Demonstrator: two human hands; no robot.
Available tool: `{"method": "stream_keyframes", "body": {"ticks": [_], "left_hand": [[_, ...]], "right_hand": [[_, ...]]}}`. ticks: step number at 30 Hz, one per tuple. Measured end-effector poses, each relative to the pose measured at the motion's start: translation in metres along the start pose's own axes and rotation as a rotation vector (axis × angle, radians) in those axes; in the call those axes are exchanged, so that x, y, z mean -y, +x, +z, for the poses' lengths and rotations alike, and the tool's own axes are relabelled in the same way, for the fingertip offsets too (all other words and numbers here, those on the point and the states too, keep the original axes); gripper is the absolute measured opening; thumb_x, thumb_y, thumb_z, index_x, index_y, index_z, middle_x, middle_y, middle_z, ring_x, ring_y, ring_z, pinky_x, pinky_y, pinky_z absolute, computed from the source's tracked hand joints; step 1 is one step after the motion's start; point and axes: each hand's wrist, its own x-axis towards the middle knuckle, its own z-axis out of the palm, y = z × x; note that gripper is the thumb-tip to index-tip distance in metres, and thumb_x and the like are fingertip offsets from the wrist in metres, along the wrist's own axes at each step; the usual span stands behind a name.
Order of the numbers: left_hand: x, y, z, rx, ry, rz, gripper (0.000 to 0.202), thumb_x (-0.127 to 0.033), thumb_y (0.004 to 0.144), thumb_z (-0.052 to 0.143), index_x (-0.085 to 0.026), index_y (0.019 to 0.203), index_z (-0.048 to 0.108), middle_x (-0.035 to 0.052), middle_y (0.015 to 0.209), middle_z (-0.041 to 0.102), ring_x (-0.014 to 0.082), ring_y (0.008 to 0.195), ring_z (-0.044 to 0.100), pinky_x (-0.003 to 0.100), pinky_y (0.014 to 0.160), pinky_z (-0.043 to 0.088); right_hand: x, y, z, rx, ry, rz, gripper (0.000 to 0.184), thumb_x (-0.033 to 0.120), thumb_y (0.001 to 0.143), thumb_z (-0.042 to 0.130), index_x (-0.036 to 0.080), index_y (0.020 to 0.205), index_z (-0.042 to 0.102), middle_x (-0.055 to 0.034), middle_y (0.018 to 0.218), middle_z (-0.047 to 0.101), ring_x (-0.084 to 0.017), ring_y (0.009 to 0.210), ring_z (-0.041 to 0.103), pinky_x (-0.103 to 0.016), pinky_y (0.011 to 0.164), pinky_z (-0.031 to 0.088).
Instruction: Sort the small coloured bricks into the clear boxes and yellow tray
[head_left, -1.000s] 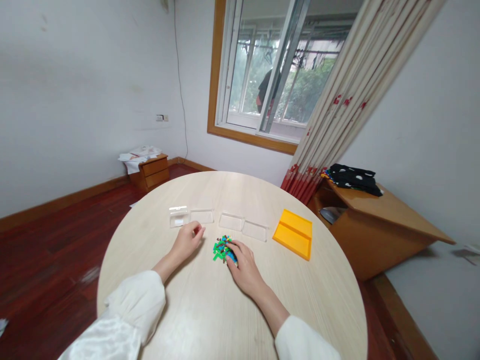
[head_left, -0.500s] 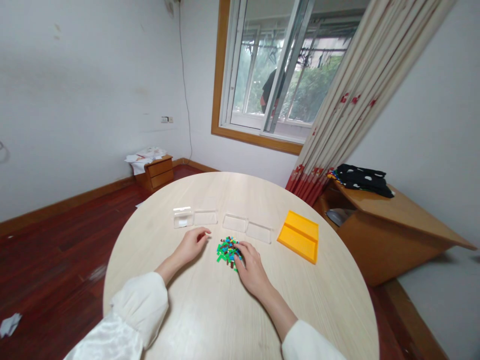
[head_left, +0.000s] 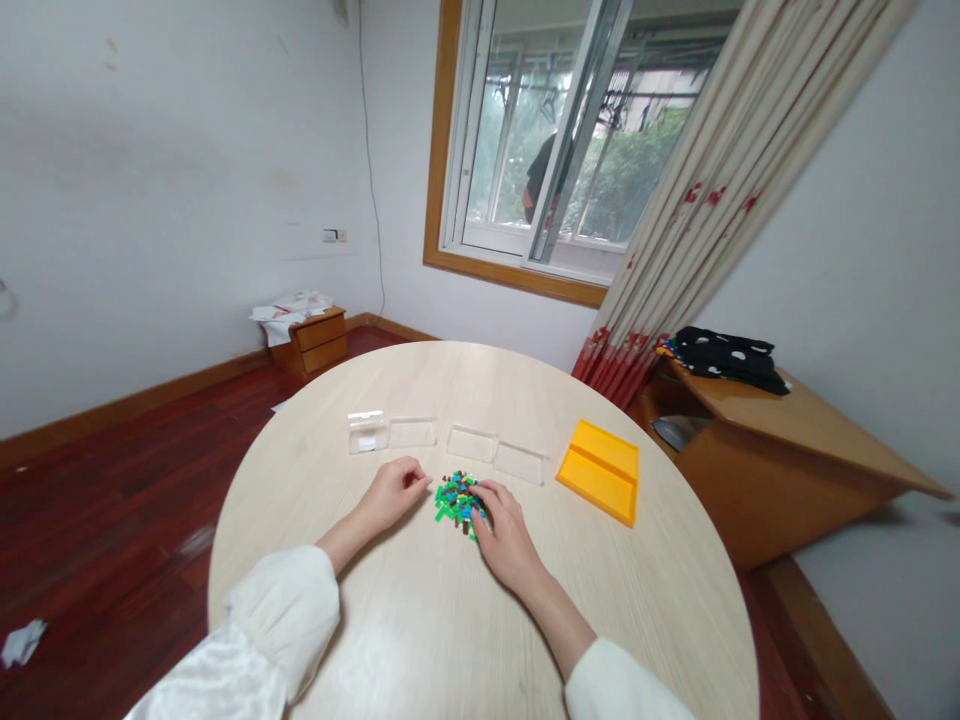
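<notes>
A small heap of toy building bricks (head_left: 454, 499), green, blue, brown and a few yellow, lies in the middle of the round table. My right hand (head_left: 505, 530) rests at the heap's right side, thumb and fingers apart, fingertips touching the bricks. Just left of the heap is my left hand (head_left: 395, 490), its fingers curled in and its tips close to the bricks. Whatever it may pinch is too small to make out. Behind the hands stand clear plastic boxes (head_left: 412, 432), and to the right sits a yellow two-compartment tray (head_left: 598, 470).
The pale wooden table (head_left: 420, 620) has a rounded edge. Another clear box (head_left: 519, 463) stands beyond the heap. At right, a wooden desk (head_left: 810, 430) carries dark folded cloth (head_left: 727, 358). Papers lie on a small cabinet (head_left: 319, 340). A person (head_left: 538, 180) shows through the window.
My left hand has moved slightly right toward the heap, and its fingers have curled in more. My right hand stays at the bricks, almost unmoved.
</notes>
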Motion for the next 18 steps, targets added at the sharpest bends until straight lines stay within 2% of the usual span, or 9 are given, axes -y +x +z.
{"method": "stream_keyframes", "body": {"ticks": [4,7,10,11,13,15,18], "left_hand": [[0.0019,0.0006,-0.0002,-0.049,0.008,-0.030,0.032,-0.035,0.076,0.050,-0.017,0.050,0.044,-0.0039,0.050,0.043,0.0106,0.050,0.040,0.023,0.052,0.031],[0.0045,-0.0001,0.0012,-0.019,0.022,-0.012,0.031,-0.035,0.079,0.046,-0.016,0.055,0.051,-0.0019,0.053,0.047,0.0119,0.053,0.043,0.024,0.054,0.034],[0.0056,-0.0015,0.0029,0.047,0.068,0.089,0.029,-0.035,0.082,0.046,-0.014,0.087,0.064,0.0064,0.080,0.062,0.0174,0.075,0.055,0.030,0.072,0.043],[0.0053,-0.0021,0.0034,0.075,0.106,0.132,0.033,-0.036,0.083,0.046,-0.015,0.102,0.063,0.0094,0.095,0.063,0.0200,0.089,0.055,0.033,0.082,0.042],[0.0034,-0.0035,0.0043,0.135,0.212,0.192,0.044,-0.040,0.086,0.044,-0.018,0.122,0.053,0.0126,0.121,0.054,0.0244,0.113,0.046,0.041,0.097,0.033],[0.0003,-0.0049,0.0051,0.202,0.318,0.210,0.048,-0.043,0.088,0.040,-0.019,0.130,0.047,0.0136,0.133,0.045,0.0267,0.123,0.037,0.046,0.104,0.025],[-0.0041,-0.0064,0.0058,0.265,0.431,0.208,0.048,-0.045,0.090,0.034,-0.020,0.129,0.048,0.0143,0.135,0.043,0.0282,0.124,0.035,0.051,0.105,0.020]], "right_hand": [[-0.0006,0.0003,-0.0006,-0.037,-0.007,0.000,0.028,0.017,0.084,0.046,0.021,0.109,0.059,-0.0097,0.114,0.055,-0.022,0.109,0.051,-0.042,0.095,0.040],[-0.0024,-0.0005,0.0003,-0.039,-0.049,0.005,0.029,0.019,0.084,0.046,0.022,0.111,0.059,-0.0097,0.115,0.055,-0.023,0.110,0.050,-0.043,0.095,0.039],[-0.0041,-0.0015,0.0021,-0.007,-0.118,0.003,0.034,0.023,0.085,0.048,0.024,0.118,0.055,-0.0099,0.120,0.054,-0.024,0.114,0.048,-0.045,0.097,0.037],[-0.0044,-0.0016,0.0026,0.006,-0.143,0.000,0.036,0.025,0.085,0.049,0.024,0.121,0.054,-0.0102,0.122,0.053,-0.024,0.115,0.046,-0.045,0.097,0.037],[-0.0048,-0.0016,0.0035,0.030,-0.186,-0.004,0.038,0.029,0.086,0.049,0.024,0.124,0.052,-0.0114,0.126,0.051,-0.025,0.118,0.044,-0.046,0.098,0.035],[-0.0049,-0.0014,0.0038,0.049,-0.216,0.002,0.039,0.031,0.087,0.048,0.022,0.125,0.051,-0.0130,0.128,0.049,-0.026,0.120,0.043,-0.047,0.099,0.034],[-0.0048,-0.0012,0.0034,0.068,-0.231,0.026,0.040,0.032,0.089,0.045,0.020,0.127,0.050,-0.0141,0.129,0.049,-0.026,0.122,0.041,-0.046,0.101,0.033]]}}
